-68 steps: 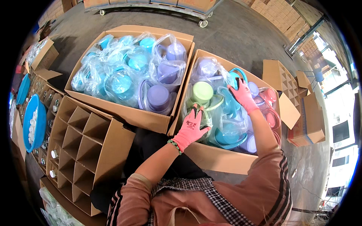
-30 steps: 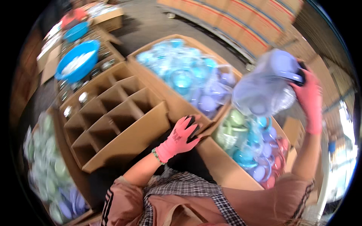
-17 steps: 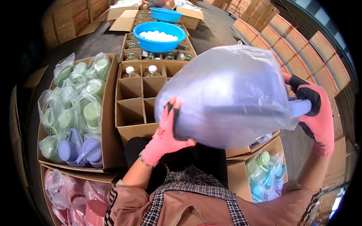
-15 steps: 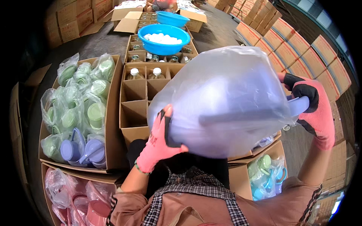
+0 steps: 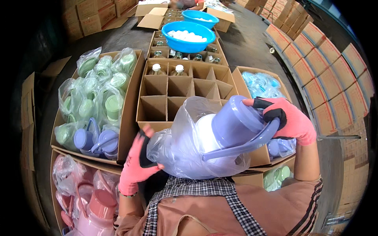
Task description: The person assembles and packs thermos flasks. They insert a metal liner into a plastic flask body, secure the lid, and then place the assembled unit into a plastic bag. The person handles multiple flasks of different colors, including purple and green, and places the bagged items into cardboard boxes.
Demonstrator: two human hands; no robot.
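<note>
A lavender vacuum flask (image 5: 238,124) with a matching handle lies tilted before my lap, its lid end up to the right. Its lower body sits inside a clear plastic bag (image 5: 169,155), and the lid end and handle stick out of the bag's mouth. My right hand (image 5: 289,118), in a pink and black glove, is closed around the top of the flask and its handle. On the other side, my left hand (image 5: 139,159), gloved alike, has its fingers spread beside the bag's bottom. Whether its thumb touches the film I cannot tell.
Ahead stands a divided carton (image 5: 157,90) with two white-capped bottles. Cartons of bagged green flasks (image 5: 114,106) and pink flasks (image 5: 102,204) are at left. A carton of blue bagged items (image 5: 262,84) is at right. A blue basin (image 5: 189,43) holds white caps.
The flask has come lower and nearer, and its lid end and handle now show outside the bag. My right hand has moved left and down; my left hand has come off the bag's side.
</note>
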